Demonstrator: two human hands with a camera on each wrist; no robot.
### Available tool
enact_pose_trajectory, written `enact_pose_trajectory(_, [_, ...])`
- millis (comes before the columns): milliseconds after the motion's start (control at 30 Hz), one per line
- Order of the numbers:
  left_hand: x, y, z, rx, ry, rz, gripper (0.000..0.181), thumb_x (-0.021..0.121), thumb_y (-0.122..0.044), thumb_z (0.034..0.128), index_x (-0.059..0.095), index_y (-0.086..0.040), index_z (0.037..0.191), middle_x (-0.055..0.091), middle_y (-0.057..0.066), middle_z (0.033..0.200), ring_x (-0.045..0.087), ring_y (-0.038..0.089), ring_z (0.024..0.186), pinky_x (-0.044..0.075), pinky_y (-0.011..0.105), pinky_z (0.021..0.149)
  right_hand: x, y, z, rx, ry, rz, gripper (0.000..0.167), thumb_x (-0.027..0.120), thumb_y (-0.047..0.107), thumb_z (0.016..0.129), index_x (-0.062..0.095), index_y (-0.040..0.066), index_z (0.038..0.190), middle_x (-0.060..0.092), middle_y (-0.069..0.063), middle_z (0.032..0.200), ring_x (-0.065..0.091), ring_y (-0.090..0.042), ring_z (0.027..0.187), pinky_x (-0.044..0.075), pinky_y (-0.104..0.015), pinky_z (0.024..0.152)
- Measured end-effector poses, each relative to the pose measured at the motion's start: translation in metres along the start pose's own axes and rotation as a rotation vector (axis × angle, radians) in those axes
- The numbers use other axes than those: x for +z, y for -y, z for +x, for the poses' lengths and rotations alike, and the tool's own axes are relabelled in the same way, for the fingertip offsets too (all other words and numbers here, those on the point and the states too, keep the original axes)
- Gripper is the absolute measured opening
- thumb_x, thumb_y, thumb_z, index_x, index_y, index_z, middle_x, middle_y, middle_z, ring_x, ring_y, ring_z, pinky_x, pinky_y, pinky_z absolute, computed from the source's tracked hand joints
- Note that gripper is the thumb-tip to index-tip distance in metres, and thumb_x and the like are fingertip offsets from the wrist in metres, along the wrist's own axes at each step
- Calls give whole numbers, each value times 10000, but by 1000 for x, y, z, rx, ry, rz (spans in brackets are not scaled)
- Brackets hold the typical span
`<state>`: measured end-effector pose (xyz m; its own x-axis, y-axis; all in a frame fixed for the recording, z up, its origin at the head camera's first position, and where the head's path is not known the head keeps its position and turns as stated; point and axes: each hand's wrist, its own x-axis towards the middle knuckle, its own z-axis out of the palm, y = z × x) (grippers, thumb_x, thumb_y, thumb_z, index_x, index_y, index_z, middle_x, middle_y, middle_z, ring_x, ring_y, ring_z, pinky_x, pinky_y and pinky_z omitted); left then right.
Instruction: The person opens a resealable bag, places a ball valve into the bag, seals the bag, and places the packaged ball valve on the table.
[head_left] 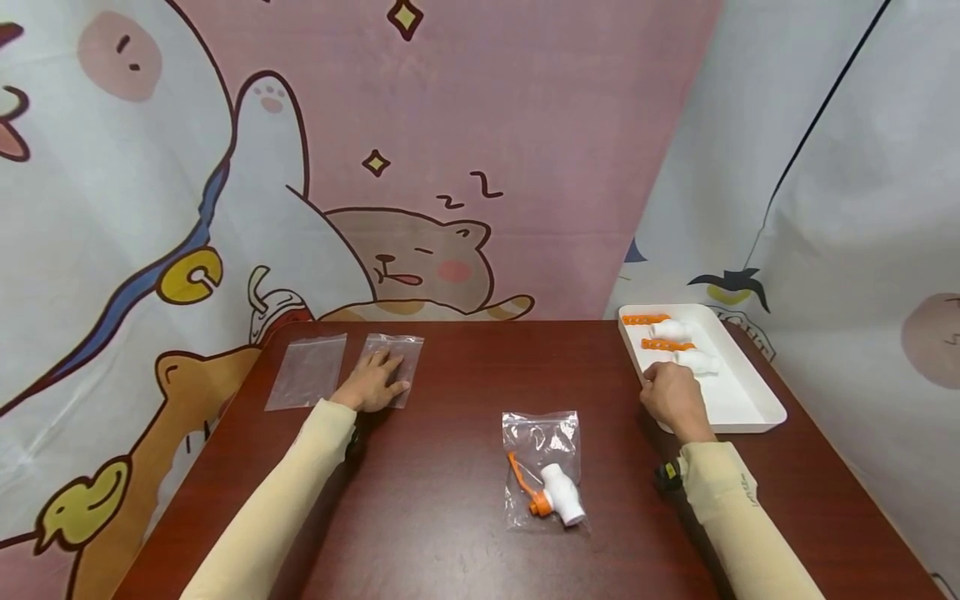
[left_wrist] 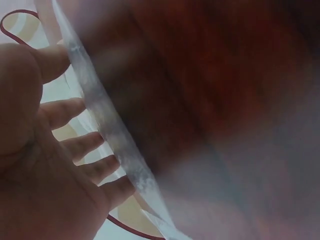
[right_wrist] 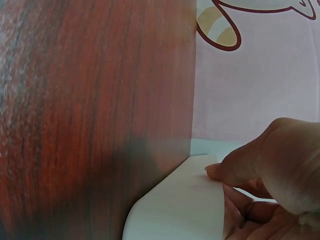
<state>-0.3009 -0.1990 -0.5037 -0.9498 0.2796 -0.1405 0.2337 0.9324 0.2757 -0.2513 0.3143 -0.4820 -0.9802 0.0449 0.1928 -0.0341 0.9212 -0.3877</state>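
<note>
My left hand point(head_left: 370, 384) lies with spread fingers on a clear zip bag point(head_left: 408, 351); in the left wrist view the fingertips point(left_wrist: 95, 137) touch the plastic. At the tray's left edge, my right hand point(head_left: 672, 398) grips the rim of the white tray point(head_left: 738, 392), thumb outside the wall, as the right wrist view shows. Inside the tray are two white fittings point(head_left: 696, 361) and two orange strips point(head_left: 667, 344). A filled clear bag point(head_left: 542, 433) holds a white fitting point(head_left: 562, 495) and an orange piece point(head_left: 539, 502).
Another flat clear bag point(head_left: 306, 372) lies left of my left hand. The dark red-brown table point(head_left: 450, 467) ends at a cartoon-printed cloth point(head_left: 570, 167) behind, which also hangs at both sides.
</note>
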Motion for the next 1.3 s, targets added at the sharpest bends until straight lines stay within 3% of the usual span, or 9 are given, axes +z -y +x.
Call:
enact_pose_trajectory(500, [11, -23, -22, -1, -14, -17, 631, 567, -350, 1050, 372, -60, 1575, 234, 281, 1657, 189, 512, 1535, 220, 662, 1226, 0, 1, -2, 8, -2, 13, 297, 555, 17, 805, 718, -113, 1017, 723, -317, 984, 690, -483, 860, 562, -600, 764])
enact_pose_trajectory(967, [17, -44, -33, 20, -19, -16, 644, 613, -361, 1022, 408, -65, 1557, 277, 269, 1644, 224, 521, 1521, 261, 685, 1196, -3, 1, -5, 24, -12, 22, 293, 554, 20, 814, 718, -107, 1022, 725, -314, 984, 689, -490, 859, 557, -602, 756])
enact_pose_trajectory(1133, [15, -45, -34, 13, -30, -29, 664, 656, -381, 995, 437, -85, 1548, 306, 236, 1645, 254, 498, 1518, 321, 701, 1153, -3, 2, -5, 35, -7, 28, 298, 545, 16, 816, 721, -101, 1025, 727, -308, 991, 691, -479, 857, 560, -594, 753])
enact_pose_trajectory(1300, [10, -43, -30, 35, -84, -25, 621, 723, -368, 947, 548, -86, 1472, 416, 256, 1566, 351, 520, 1447, 419, 703, 1064, -3, 3, -5, 36, 0, 32, 302, 538, 21, 818, 720, -101, 1025, 726, -312, 996, 692, -482, 857, 561, -595, 750])
